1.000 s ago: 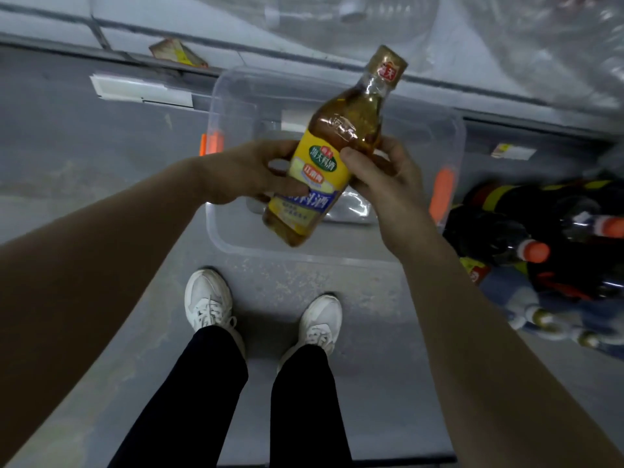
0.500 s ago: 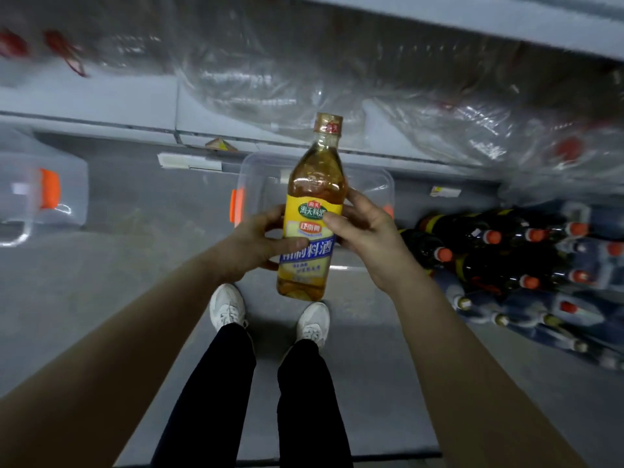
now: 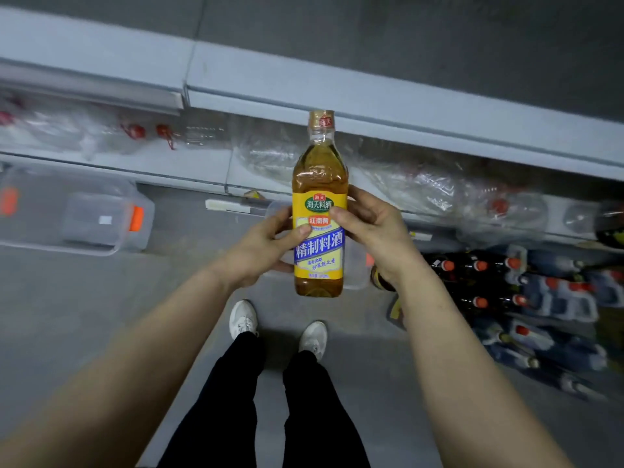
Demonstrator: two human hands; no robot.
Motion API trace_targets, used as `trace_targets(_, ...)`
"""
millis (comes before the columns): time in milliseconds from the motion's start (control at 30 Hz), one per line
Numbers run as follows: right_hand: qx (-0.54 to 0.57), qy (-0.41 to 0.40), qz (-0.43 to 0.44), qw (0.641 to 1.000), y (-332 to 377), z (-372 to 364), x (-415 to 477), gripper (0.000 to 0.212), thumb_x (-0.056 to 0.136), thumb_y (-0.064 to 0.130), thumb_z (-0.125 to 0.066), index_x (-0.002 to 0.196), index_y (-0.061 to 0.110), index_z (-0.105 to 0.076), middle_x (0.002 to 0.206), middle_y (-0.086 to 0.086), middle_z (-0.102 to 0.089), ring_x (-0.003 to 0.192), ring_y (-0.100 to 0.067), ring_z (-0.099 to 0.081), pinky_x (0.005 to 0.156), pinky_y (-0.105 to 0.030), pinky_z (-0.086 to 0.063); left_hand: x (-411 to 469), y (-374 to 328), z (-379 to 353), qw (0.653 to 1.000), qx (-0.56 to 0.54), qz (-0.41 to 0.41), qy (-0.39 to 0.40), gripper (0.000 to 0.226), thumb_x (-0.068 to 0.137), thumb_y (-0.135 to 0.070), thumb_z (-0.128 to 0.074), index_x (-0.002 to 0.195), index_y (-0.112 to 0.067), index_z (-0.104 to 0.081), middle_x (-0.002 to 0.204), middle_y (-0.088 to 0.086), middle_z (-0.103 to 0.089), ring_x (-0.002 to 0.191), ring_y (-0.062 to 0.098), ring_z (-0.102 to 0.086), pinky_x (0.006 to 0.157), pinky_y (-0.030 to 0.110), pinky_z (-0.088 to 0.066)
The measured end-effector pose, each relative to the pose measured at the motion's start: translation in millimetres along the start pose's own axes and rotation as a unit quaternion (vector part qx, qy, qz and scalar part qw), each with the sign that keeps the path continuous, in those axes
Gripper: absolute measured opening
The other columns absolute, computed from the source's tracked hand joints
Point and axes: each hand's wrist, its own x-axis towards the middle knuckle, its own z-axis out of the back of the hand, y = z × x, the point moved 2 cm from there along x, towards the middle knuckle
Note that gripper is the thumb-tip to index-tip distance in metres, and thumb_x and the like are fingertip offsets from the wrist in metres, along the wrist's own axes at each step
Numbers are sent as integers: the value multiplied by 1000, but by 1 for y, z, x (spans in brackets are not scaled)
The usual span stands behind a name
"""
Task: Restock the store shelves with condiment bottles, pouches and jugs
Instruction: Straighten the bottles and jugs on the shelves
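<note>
Amber bottle [image 3: 320, 170] with yellow-and-blue label, gold cap, white shoes [image 3: 243, 319], black trousers [image 3: 216, 400], grey floor [image 3: 67, 298]

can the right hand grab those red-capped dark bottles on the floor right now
Probably not yet: right hand and left hand both grip the yellow-labelled bottle; otherwise nothing blocks the dark bottles.

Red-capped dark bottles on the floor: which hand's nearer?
Right. The right hand grips the yellow-label bottle on the side toward the red-capped dark bottles; the left hand grips the far side.

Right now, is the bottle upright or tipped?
Upright: the bottle has its cap on top, base below, gripped by left hand and right hand.
</note>
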Motion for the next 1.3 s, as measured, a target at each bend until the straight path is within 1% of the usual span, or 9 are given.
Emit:
trace_targets(100, -20, 21, 11, 1000, 40, -4, -24, 42, 90, 7, -71, 130, 17, -61, 116, -2, -75, 108, -17, -71, 91, -31, -57, -31, -35, -4, 999, 14, -38, -7, 48, 93, -32, -58, 139, -24, -48, 126, 1, -65, 104, 13, -69, 73, 34, -61)
trace_targets(333, -57, 25, 78, 995, 132, -14, -69, 59, 83, 23, -78, 139, 18, -58, 128, -1, -70, 114, -16, -69, 94, -36, -58, -91, -118, -10, 991, 56, -123, -15, 43, 92, -34, -60, 134, -27, -53, 121, -3, -68, 106, 20, -69, 81, 45, -61)
trace_targets(500, -52, 33, 119, 991, 181, -20, -95, 55, 73, 32, -82, 124, 33, -64, 119, 3, -74, 107, -15, -72, 83, -31, -59, -128, -159, -20, 982, 67, -171, -36, 56, 80, -45, -64, 133, -32, -53, 117, -9, -69, 105, 17, -70, 79, 44, -61)
trace_targets(600, -60, 53, 140, 987, 205, -23, -112, 49, 77, 25, -83, 120, 38, -64, 113, 5, -76, 105, -16, -73, 78, -27, -59, -146, -177, -24, 976, 70, -201, -40, 57, 80, -44, -65, 134, -31, -52, 121, -4, -68, 107, 17, -69, 84, 46, -60)
trace_targets(767, -66, 62, 183, 979, 239, -23, -138, 53, 72, 29, -83, 120, 38, -62, 112, 10, -75, 104, -14, -73, 77, -26, -59, -172, -207, -34, 964, 85, -245, -50, 50, 77, -45, -66, 126, -37, -55, 116, -7, -67, 99, 11, -71, 70, 34, -61)
trace_targets(900, -84, 55, 223, 970, 264, -22, -150, 51, 81, 17, -81, 125, 33, -62, 117, 1, -74, 108, -15, -71, 82, -30, -60, -187, -229, -39, 954, 93, -279, -56, 52, 81, -41, -66, 131, -33, -54, 114, -10, -68, 98, 8, -70, 68, 27, -59)
trace_targets(967, -94, 50, 244, 964, 280, -22, -154, 53, 82, 13, -80, 128, 31, -60, 119, -1, -73, 109, -14, -70, 86, -32, -60, -197, -243, -41, 948, 100, -296, -57, 49, 81, -42, -66, 129, -36, -55, 110, -17, -68, 99, 8, -70, 70, 30, -61)
trace_targets(1100, -103, 48, 283, 952, 307, -27, -155, 52, 82, 15, -81, 125, 37, -61, 118, -1, -73, 111, -16, -70, 89, -37, -60, -209, -268, -39, 934, 119, -331, -67, 53, 86, -40, -65, 136, -32, -51, 123, -11, -65, 107, 12, -68, 84, 44, -60)
trace_targets(1300, -120, 54, 321, 938, 331, -51, -138, 52, 83, 18, -82, 123, 43, -60, 121, 6, -72, 114, -13, -67, 90, -35, -60, -213, -292, -9, 925, 115, -354, -74, 65, 80, -41, -67, 141, -32, -48, 128, -7, -64, 109, 13, -68, 84, 40, -60)
